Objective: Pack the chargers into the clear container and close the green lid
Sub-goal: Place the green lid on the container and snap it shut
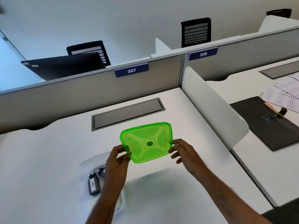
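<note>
- White desk (161, 183) fills the lower view, fenced at the back by a grey partition (80, 96) labelled 307 and on the right by a white divider (215, 110); a grey cable hatch (127, 113) is set into the desk behind the work.
- The green lid (146, 141) is held up off the desk, in front of the hatch, tilted with its moulded face toward the camera.
- The lid is pinched at both near corners: the left hand (119, 156) is closed on the near-left corner, the right hand (182, 151) on the right edge, thumbs on the face.
- The container (119, 202) is seen only faintly, as a clear outline on the desk below and left of the lid, largely hidden by the left forearm.
- Chargers (93, 183) are seen lying at that spot, dark grey, one with a white label; they appear to be inside the container, though its walls are too faint to be sure.
- The move is judged to turn on this offset: the container lies nearer the body and to the left of the lid, so the lid must be brought down, back and leftward, and levelled.
- The left hand is the nearer one to the container.
- On the next desk, a dark folder (267, 123) and papers (283, 92) are seen.
</note>
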### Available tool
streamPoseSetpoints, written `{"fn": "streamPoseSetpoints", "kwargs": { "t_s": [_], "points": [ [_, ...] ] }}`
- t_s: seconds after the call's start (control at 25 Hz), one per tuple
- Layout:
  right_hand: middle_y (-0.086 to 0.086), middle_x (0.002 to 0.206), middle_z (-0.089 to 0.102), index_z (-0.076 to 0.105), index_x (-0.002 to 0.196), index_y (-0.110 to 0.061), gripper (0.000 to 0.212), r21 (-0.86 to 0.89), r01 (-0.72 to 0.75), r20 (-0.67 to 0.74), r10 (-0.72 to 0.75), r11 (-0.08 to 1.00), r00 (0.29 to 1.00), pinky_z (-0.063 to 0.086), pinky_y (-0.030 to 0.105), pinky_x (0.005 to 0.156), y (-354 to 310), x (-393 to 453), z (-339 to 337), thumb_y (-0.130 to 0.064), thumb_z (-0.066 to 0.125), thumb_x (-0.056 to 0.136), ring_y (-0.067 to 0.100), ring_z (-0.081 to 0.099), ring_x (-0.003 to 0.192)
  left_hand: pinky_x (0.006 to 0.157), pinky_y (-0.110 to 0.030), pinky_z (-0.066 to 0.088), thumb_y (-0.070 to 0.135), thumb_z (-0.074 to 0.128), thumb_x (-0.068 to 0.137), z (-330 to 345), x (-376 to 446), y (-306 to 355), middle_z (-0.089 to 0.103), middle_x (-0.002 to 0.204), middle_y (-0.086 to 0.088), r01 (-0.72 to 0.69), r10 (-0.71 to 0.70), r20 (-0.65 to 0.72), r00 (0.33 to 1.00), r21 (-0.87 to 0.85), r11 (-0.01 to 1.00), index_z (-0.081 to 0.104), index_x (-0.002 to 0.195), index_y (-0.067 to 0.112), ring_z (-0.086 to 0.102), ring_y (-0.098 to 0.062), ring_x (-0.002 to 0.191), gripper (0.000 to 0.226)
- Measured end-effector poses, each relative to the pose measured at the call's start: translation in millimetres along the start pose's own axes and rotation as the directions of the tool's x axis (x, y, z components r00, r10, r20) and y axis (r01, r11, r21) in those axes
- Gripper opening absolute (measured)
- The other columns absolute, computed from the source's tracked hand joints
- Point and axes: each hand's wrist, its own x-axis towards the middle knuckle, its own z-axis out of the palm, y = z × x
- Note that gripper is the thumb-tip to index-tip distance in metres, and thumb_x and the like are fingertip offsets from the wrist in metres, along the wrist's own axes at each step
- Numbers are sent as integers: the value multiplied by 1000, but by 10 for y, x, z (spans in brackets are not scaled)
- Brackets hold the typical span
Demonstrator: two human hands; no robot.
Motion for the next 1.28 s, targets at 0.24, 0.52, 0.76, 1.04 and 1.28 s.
{"fn": "streamPoseSetpoints", "kwargs": {
  "t_s": [0.24,0.52,0.76,1.04,1.28],
  "points": [
    [6,103,72,67,110,-18,31,56,-36,57,33,998,998,56,36,66,-237,-48,632,-28,37,109,16,71,78,54,-22,55,3,61,96,-654,31,-188,77,88,11,-16,16,-25,1000,18,1000,66,105,33,60,-4,61,31],
    [1,95,71,63,112,-13,15,121,-129,195,104,984,975,56,40,67,-303,-46,1405,-23,57,102,12,66,79,101,-44,55,-21,59,84,-1430,-37,-573,72,120,1,-57,57,1,998,-24,998,68,105,26,69,-19,116,52],
    [-10,98,74,61,121,-31,31,50,-151,248,134,987,959,61,42,60,-121,-16,1930,-13,66,97,13,73,81,109,-29,48,-17,62,86,-1955,-95,-841,60,124,19,-374,367,87,926,347,860,58,103,33,59,-8,129,52],
    [-12,107,75,63,121,-40,41,29,-130,242,120,991,963,58,32,62,46,-36,2303,-8,66,96,15,76,85,112,-12,35,-20,54,86,-2165,-157,-1211,48,143,13,-282,257,119,959,447,849,56,122,25,45,1,138,58],
    [-11,109,72,60,124,-40,44,-68,-99,193,111,993,975,57,36,61,116,-53,2382,-7,65,96,19,76,83,111,-34,47,-19,44,92,-2160,-43,-1316,57,134,3,-166,169,16,985,303,938,55,131,16,55,-10,131,53]
  ]
}}
